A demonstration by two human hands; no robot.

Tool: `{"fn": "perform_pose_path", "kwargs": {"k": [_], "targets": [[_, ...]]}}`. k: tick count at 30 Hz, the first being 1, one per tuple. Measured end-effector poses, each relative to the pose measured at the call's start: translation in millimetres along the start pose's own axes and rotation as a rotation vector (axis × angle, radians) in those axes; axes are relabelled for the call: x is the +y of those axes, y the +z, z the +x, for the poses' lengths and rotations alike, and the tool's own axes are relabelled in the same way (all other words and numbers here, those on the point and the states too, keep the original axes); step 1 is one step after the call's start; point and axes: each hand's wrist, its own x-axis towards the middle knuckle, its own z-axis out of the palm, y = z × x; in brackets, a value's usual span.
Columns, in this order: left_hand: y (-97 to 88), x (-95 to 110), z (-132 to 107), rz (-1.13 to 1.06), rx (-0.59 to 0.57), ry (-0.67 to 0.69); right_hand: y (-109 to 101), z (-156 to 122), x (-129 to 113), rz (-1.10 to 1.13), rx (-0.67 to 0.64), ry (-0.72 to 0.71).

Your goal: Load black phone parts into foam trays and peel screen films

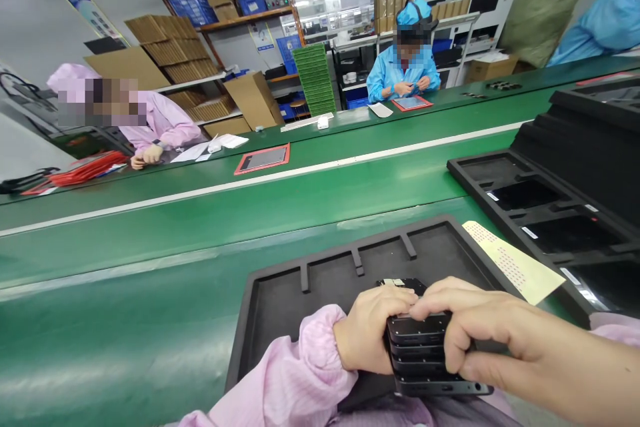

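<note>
A stack of several black phone bodies (419,351) is over the near edge of a black foam tray (280,320), low in the view. My left hand (371,328) wraps round the stack's left side, its fingers over the top. From the right, my right hand (480,327) reaches across, with fingertips on the upper phone and thumb and bent fingers against the stack's right side. Pale pieces show on the dark part beyond my left fingers. Both hands partly cover the stack, so its upper face is mostly hidden.
At right, another black tray (480,190) holds dark screens in slots. A yellow sticker sheet (515,263) lies between the trays. Across the green belt (200,213) lie red-framed panels (263,159). Co-workers in pink (160,120) and blue (406,73) sit opposite.
</note>
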Motion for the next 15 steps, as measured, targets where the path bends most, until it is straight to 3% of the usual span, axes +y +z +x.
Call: {"fn": "perform_pose_path", "kwargs": {"k": [7, 15], "targets": [[7.5, -9.2, -8.3, -0.041, -0.006, -0.006, 0.0, 3.6, -1.4, -0.015, -0.010, -0.073], [-0.1, -3.8, -1.7, -0.037, -0.080, 0.011, 2.7, 5.6, -3.4, -0.057, -0.031, -0.054]]}}
